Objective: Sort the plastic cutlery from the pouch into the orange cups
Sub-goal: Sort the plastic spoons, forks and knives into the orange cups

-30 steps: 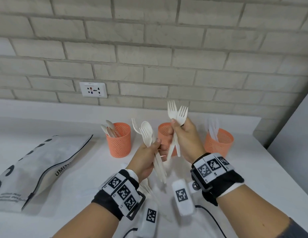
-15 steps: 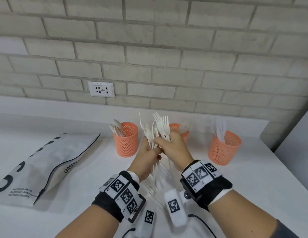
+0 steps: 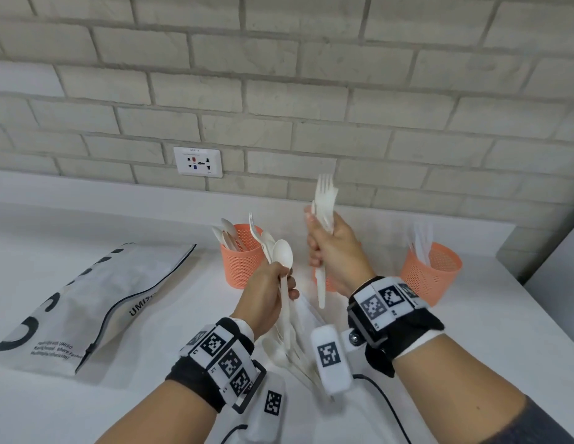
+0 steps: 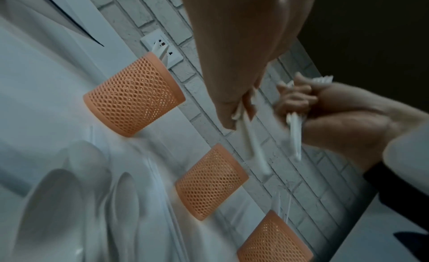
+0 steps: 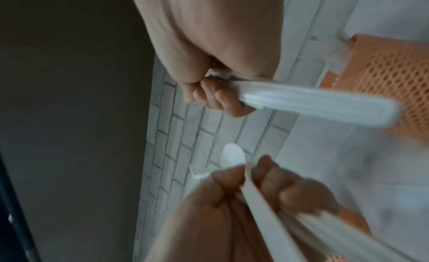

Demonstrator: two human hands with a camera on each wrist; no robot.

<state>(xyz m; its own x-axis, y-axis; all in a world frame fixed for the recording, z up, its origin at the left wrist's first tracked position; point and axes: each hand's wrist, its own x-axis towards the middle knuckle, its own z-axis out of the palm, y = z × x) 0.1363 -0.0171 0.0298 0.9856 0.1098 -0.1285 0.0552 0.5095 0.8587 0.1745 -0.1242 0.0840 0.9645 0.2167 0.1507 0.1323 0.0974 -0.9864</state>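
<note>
**Forks separated from mixed bundle, cups awaiting**

Head view: right hand (image 3: 330,248) grips forks (image 3: 324,200) upright; left hand (image 3: 268,293) clamps the mixed cutlery (image 3: 281,257), evidently to sort by type. Hands apart. Pouch (image 3: 87,302) lies on the table (image 3: 471,331).

Left wrist view: three orange cups (image 4: 133,94) stand in a row.

Right wrist view: fork handles blurred.

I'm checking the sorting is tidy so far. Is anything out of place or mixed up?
Mostly tidy. The left hand grips a mixed bundle, spoons with at least one fork, while the right hand holds only forks. More loose cutlery lies on the counter. The three orange cups stand upright.
</note>
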